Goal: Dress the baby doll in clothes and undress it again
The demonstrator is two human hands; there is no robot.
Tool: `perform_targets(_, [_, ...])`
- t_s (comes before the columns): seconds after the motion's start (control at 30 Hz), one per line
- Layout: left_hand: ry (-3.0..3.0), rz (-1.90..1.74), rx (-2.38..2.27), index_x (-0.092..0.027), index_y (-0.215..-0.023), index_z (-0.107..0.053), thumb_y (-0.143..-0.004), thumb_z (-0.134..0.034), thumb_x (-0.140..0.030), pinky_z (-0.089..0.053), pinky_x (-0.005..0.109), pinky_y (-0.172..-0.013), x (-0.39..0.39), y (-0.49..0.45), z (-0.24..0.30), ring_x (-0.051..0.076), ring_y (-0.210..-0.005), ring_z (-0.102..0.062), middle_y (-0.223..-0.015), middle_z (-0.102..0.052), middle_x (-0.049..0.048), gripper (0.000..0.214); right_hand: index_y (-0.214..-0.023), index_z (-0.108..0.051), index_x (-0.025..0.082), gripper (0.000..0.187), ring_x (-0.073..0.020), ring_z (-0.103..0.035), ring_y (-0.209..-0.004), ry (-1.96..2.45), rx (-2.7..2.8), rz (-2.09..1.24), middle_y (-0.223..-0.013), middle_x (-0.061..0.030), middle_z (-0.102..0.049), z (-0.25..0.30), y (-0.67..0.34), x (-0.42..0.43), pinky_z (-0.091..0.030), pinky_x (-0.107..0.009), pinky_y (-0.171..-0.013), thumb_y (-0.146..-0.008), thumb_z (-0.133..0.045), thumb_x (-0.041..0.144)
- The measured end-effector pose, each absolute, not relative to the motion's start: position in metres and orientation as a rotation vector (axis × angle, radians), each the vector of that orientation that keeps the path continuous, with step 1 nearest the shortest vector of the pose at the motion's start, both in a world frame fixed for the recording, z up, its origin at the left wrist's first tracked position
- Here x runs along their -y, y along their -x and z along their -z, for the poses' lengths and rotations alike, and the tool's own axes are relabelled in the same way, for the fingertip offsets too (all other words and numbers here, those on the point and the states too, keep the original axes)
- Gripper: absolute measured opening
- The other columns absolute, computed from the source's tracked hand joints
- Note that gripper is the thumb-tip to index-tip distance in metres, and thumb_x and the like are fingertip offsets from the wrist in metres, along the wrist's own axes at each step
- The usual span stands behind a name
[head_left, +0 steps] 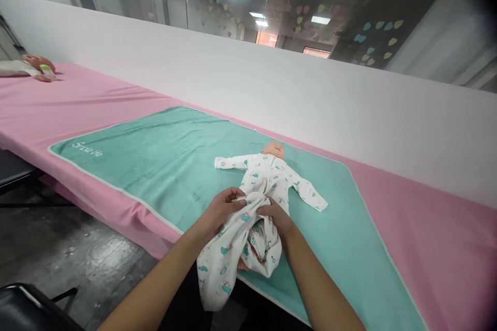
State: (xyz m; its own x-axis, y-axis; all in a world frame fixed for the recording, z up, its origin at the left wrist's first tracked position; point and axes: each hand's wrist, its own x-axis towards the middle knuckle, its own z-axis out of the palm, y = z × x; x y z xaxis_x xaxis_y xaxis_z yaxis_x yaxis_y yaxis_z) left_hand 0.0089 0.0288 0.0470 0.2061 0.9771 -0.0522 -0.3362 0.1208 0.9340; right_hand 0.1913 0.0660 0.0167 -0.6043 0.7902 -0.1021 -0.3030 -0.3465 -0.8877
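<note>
Both hands grip one bundle: left hand (pixel 224 208) and right hand (pixel 277 217) pinch the waist end of a gathered printed cloth (pixel 225 258) between thumbs and fingers, close together, over the doll's lower body. Doll (pixel 275 150) lies face up on a green blanket (pixel 155 150), head toward the white wall (pixel 303 101), legs toward the person at the table edge. Work in hand looks like handling the doll's clothes; from one moment, cannot tell whether they're going on or coming off. Upper half looks done if dressing: printed top (pixel 267 170) covers the torso, both sleeves stretched out to the sides, no doll hands visible at the cuffs. A front seam line shows, fastening unclear. Lower half looks unsettled: cloth is bunched, one leg part hangs past the blanket edge, the other is rumpled, with a small skin-toned bit, probably a doll foot, showing beside the folds. Can't tell if top and bunched part are one garment; print matches. Likely left: sorting the leg parts and smoothing the waist. Blanket lies over a pink sheet (pixel 438 222).
</note>
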Motion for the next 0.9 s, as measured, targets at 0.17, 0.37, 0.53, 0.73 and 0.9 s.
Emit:
perform_targets(0.17, [-1.365, -0.524, -0.82, -0.016, -0.083, -0.069, -0.06, -0.079, -0.033, -0.042, 0.024, -0.061, -0.015, 0.018, -0.05, 0.02, -0.073, -0.061, -0.082, -0.068, 0.0034, 0.03, -0.096, -0.062, 0.017, 0.049, -0.0174, -0.061, -0.07, 0.827, 0.996, -1.911, -0.077, -0.002, -0.065, -0.007, -0.196, -0.067, -0.049, -0.029, -0.068, -0.053, -0.08, 0.032])
perform_targets(0.37, [-0.813, -1.017, -0.676, -0.012, -0.091, -0.065, -0.078, -0.064, -0.043, -0.047, 0.029, -0.066, -0.013, 0.007, -0.041, 0.021, -0.071, -0.063, -0.083, -0.068, 0.0097, 0.034, -0.109, -0.061, 0.02, 0.054, -0.0194, -0.06, -0.088, 0.772, 1.613, -2.017, -0.095, -0.0033, -0.065, -0.028, -0.187, -0.063, -0.048, -0.033, -0.082, -0.061, -0.079, 0.037])
perform_targets(0.53, [-0.709, -1.092, -0.761, -0.012, -0.082, -0.064, -0.078, -0.062, -0.047, -0.047, 0.027, -0.06, -0.021, -0.001, -0.036, 0.018, -0.064, -0.061, -0.074, -0.066, 0.0072, 0.036, -0.099, -0.065, 0.016, 0.045, -0.0204, -0.062, -0.085, 0.758, 1.672, -2.155, -0.088, -0.0038, -0.066, -0.025, -0.187, -0.061, -0.049, -0.035, -0.081, -0.059, -0.081, 0.029])
perform_targets(0.73, [-1.084, -0.565, -0.693, -0.011, -0.076, -0.07, -0.056, -0.082, -0.039, -0.048, 0.029, -0.064, -0.017, 0.021, -0.023, 0.022, -0.07, -0.061, -0.077, -0.068, 0.007, 0.036, -0.092, -0.064, 0.018, 0.048, -0.02, -0.06, -0.083, 0.75, 1.343, -1.913, -0.087, -0.0057, -0.066, -0.004, -0.194, -0.063, -0.049, -0.034, -0.077, -0.062, -0.074, 0.053])
perform_targets(0.9, [-0.7, -1.055, -0.609, -0.012, -0.099, -0.067, -0.078, -0.065, -0.041, -0.05, 0.032, -0.074, -0.017, 0.0, -0.023, 0.023, -0.076, -0.065, -0.086, -0.069, 0.0105, 0.036, -0.103, -0.063, 0.022, 0.05, -0.021, -0.06, -0.089, 0.693, 1.514, -1.927, -0.095, -0.0051, -0.065, -0.024, -0.185, -0.056, -0.048, -0.035, -0.082, -0.064, -0.073, 0.052])
